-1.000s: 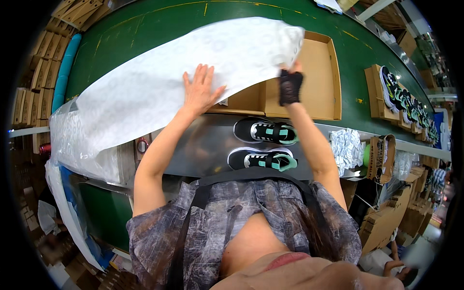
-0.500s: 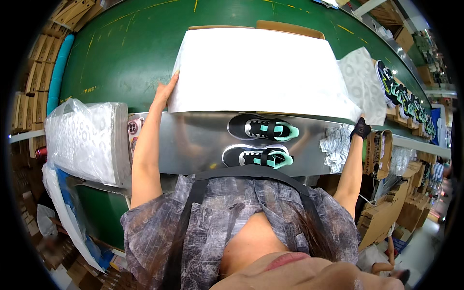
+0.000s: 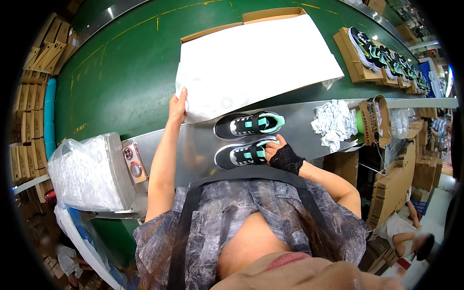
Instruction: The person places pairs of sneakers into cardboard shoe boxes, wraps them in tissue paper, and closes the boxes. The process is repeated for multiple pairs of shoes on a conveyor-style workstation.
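A large sheet of white tissue paper [image 3: 256, 60] covers a cardboard box [image 3: 274, 14] whose brown flaps show at the far edge. My left hand [image 3: 178, 104] pinches the paper's near left corner. Two black sneakers with mint-green trim lie side by side on the metal ledge, toes left: the far sneaker [image 3: 249, 125] and the near sneaker [image 3: 240, 154]. In a black fingerless glove, my right hand [image 3: 284, 155] has its fingers closed on the heel of the near sneaker. Part of that heel is hidden behind the fingers.
Right of the sneakers lies a heap of small white paper slips [image 3: 334, 124], beside an open carton [image 3: 376, 121]. More sneakers [image 3: 369, 50] stand on boxes at far right. A plastic-wrapped paper stack [image 3: 92, 171] and a phone [image 3: 135, 163] lie at left. Other people are in the background.
My right hand has left the paper's right corner and come down to the near sneaker. The paper now lies tilted over the box, its right side farther away. My left hand stays at its left edge.
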The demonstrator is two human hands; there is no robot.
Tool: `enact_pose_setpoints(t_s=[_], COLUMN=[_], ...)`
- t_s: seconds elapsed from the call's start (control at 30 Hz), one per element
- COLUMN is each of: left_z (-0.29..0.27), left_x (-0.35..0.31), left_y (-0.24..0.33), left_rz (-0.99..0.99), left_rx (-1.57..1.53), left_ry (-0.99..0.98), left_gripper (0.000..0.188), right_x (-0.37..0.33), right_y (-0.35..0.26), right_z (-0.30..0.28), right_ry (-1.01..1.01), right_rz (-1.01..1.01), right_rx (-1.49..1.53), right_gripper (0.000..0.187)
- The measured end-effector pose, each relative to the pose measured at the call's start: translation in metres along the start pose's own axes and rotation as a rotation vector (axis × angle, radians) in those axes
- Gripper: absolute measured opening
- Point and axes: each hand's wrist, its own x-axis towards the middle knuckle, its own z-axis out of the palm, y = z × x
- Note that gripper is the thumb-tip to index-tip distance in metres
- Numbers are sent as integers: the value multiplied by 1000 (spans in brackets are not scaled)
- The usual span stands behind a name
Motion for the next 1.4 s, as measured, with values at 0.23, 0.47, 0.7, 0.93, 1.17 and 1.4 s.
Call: enact_pose_setpoints(t_s=[0.23,0.47,0.7,0.93,1.17,1.4], left_z=[-66,-76,49,68,87,65], left_x=[18,2,-47,3,3,-14], left_y=[8,91,143,83,51,75], left_rz=[302,413,307,731,633,614], left_rx=[334,361,101,917,1924,1162], left_ry=[263,133,-363,-174,-271,-360], left_gripper=[40,34,28,47,81,73], right_x=[75,182,244,153,71,44], right_y=[11,127,70,97,69,34], right_z=[-98,-11,32,5,-40,-6], right_ry=[223,594,57,435,508,65], right_rz=[240,757,674,481,244,371], right_rx=[395,640,985,-106,-10,-98], right_gripper=[16,26,35,40,36,61])
